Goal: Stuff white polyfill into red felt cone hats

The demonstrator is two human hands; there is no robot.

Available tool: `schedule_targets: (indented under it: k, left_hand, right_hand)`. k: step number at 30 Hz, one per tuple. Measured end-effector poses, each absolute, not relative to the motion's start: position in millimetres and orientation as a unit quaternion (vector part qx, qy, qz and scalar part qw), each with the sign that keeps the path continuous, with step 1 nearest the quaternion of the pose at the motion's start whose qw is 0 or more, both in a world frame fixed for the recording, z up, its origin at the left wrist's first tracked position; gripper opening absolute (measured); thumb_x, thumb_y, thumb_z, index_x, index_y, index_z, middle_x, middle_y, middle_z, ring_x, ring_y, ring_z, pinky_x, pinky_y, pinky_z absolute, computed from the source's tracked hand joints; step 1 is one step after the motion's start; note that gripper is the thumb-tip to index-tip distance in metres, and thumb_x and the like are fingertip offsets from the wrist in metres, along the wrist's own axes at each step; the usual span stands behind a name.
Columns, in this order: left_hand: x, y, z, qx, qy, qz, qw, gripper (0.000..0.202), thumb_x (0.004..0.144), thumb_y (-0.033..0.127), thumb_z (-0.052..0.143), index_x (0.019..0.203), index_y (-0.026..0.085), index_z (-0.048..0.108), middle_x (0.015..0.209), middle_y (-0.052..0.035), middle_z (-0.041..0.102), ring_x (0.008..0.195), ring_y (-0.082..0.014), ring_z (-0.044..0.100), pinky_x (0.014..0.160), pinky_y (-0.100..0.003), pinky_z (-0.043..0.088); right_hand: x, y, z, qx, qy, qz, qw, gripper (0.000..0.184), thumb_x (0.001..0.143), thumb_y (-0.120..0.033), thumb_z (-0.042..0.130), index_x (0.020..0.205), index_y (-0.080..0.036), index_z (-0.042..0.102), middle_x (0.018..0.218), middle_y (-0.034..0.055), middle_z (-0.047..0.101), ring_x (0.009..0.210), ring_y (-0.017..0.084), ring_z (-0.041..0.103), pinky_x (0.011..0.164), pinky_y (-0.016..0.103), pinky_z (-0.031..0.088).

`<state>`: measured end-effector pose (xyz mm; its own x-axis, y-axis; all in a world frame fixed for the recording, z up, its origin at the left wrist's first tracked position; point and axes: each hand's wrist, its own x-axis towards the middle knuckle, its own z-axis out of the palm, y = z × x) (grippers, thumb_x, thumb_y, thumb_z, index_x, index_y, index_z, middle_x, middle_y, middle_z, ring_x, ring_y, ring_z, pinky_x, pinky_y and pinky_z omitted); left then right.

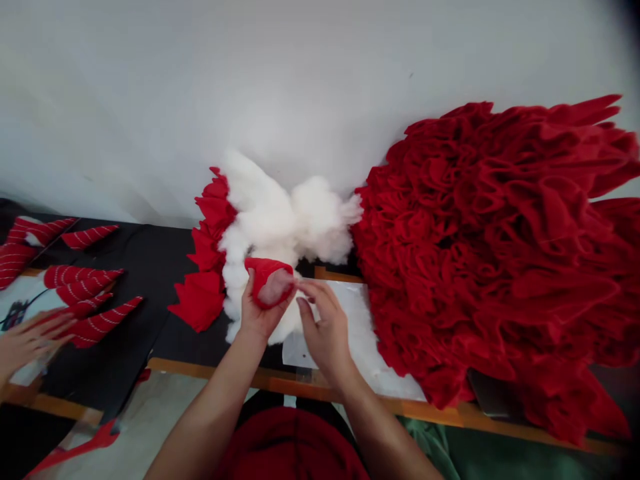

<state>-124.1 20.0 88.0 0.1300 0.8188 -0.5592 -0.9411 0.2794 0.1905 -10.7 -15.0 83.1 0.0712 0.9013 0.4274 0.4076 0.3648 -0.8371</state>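
My left hand (pixel 257 310) is closed round a small red fabric pouch (pixel 267 275), holding its mouth up with white stuffing showing inside. My right hand (pixel 323 320) is beside it with fingers pinched at the pouch's rim, touching the stuffing. Just behind both hands lies a heap of white fibre stuffing (pixel 280 220) against the wall.
A large pile of empty red fabric pieces (pixel 500 253) fills the right side of the table. A smaller stack of red pieces (pixel 207 260) lies left of the stuffing. Red cones with white stripes (pixel 87 293) lie at far left, where another person's hand (pixel 27 340) rests. A wooden table edge (pixel 280 383) runs in front.
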Motion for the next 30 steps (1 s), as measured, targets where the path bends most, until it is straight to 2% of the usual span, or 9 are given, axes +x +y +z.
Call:
schedule_targets:
  k: [6, 10, 12, 15, 17, 20, 23, 27, 30]
  left_hand:
    - [-116.5, 10.2, 86.5, -0.061, 0.268, 0.565, 0.778, 0.034, 0.085, 0.042, 0.047, 0.092, 0.013, 0.063, 0.088, -0.0101, 0.068, 0.083, -0.0230, 0.064, 0.082, -0.041, 0.050]
    - [-120.4, 2.1, 80.3, -0.002, 0.298, 0.516, 0.803, 0.044, 0.080, 0.052, 0.052, 0.100, 0.013, 0.061, 0.099, -0.0121, 0.065, 0.096, -0.0256, 0.060, 0.085, -0.043, 0.046]
    - [-127.0, -1.4, 77.4, 0.078, 0.356, 0.543, 0.757, 0.048, 0.074, 0.052, 0.060, 0.106, 0.017, 0.059, 0.105, -0.0103, 0.062, 0.099, -0.0249, 0.057, 0.084, -0.040, 0.046]
    - [-134.3, -4.4, 78.4, 0.272, 0.466, 0.589, 0.601, 0.053, 0.056, 0.028, 0.079, 0.106, 0.025, 0.060, 0.107, -0.0043, 0.056, 0.098, -0.0206, 0.053, 0.083, -0.032, 0.044]
    - [-134.2, -4.5, 82.4, 0.398, 0.512, 0.581, 0.492, 0.052, 0.049, 0.011, 0.079, 0.098, 0.024, 0.065, 0.104, -0.0033, 0.054, 0.097, -0.0197, 0.051, 0.085, -0.029, 0.041]
    - [-128.4, -3.1, 86.1, 0.510, 0.529, 0.556, 0.388, 0.031, 0.054, 0.002, 0.068, 0.078, 0.021, 0.068, 0.088, -0.0024, 0.054, 0.089, -0.0189, 0.050, 0.085, -0.028, 0.038]
    - [-124.2, -2.4, 81.9, 0.542, 0.537, 0.541, 0.354, 0.025, 0.059, -0.001, 0.059, 0.069, 0.021, 0.064, 0.075, -0.0005, 0.053, 0.077, -0.0175, 0.048, 0.077, -0.027, 0.037]
    - [-125.7, -2.2, 74.5, 0.520, 0.543, 0.570, 0.331, 0.025, 0.060, -0.001, 0.056, 0.070, 0.022, 0.060, 0.074, 0.0004, 0.053, 0.073, -0.0165, 0.048, 0.069, -0.025, 0.037]
    - [-126.2, -1.7, 74.2, 0.520, 0.528, 0.588, 0.324, 0.025, 0.057, -0.002, 0.053, 0.066, 0.021, 0.058, 0.072, 0.0004, 0.052, 0.071, -0.0157, 0.047, 0.067, -0.025, 0.036]
  right_hand:
    - [-2.0, 9.0, 79.3, -0.539, -0.525, 0.398, 0.525, 0.022, 0.076, -0.027, 0.057, 0.096, -0.018, 0.061, 0.088, 0.0055, 0.067, 0.080, 0.018, 0.062, 0.073, 0.033, 0.051]
    - [2.9, 12.6, 81.8, -0.552, -0.527, 0.366, 0.532, 0.015, 0.076, -0.023, 0.051, 0.086, -0.018, 0.062, 0.081, 0.0032, 0.066, 0.071, 0.016, 0.059, 0.067, 0.030, 0.049]
    - [6.3, 12.2, 83.1, -0.559, -0.540, 0.336, 0.532, 0.016, 0.075, -0.021, 0.050, 0.086, -0.018, 0.062, 0.082, 0.0036, 0.065, 0.073, 0.016, 0.059, 0.068, 0.030, 0.048]
    - [8.0, 11.4, 82.8, -0.543, -0.571, 0.322, 0.525, 0.017, 0.073, -0.017, 0.049, 0.084, -0.018, 0.062, 0.082, 0.0036, 0.064, 0.074, 0.016, 0.058, 0.068, 0.029, 0.048]
    - [6.0, 10.1, 82.0, -0.527, -0.594, 0.311, 0.522, 0.019, 0.071, -0.013, 0.047, 0.082, -0.018, 0.061, 0.081, 0.0027, 0.063, 0.074, 0.015, 0.057, 0.068, 0.028, 0.047]
    - [1.1, 6.2, 81.7, -0.510, -0.623, 0.285, 0.520, 0.022, 0.065, -0.007, 0.044, 0.075, -0.020, 0.059, 0.077, 0.0009, 0.059, 0.074, 0.015, 0.055, 0.068, 0.028, 0.046]
    - [-0.8, 1.5, 80.4, -0.502, -0.628, 0.286, 0.522, 0.021, 0.066, -0.007, 0.045, 0.077, -0.020, 0.057, 0.077, 0.0006, 0.056, 0.075, 0.015, 0.055, 0.070, 0.029, 0.046]
    - [0.8, -1.9, 72.2, -0.522, -0.566, 0.358, 0.528, 0.027, 0.071, -0.019, 0.054, 0.098, -0.019, 0.056, 0.090, 0.0037, 0.057, 0.080, 0.016, 0.056, 0.074, 0.032, 0.049]
    - [-0.7, -2.1, 66.1, -0.545, -0.513, 0.405, 0.526, 0.021, 0.069, -0.020, 0.052, 0.090, -0.018, 0.056, 0.085, 0.0032, 0.058, 0.073, 0.015, 0.056, 0.066, 0.030, 0.048]
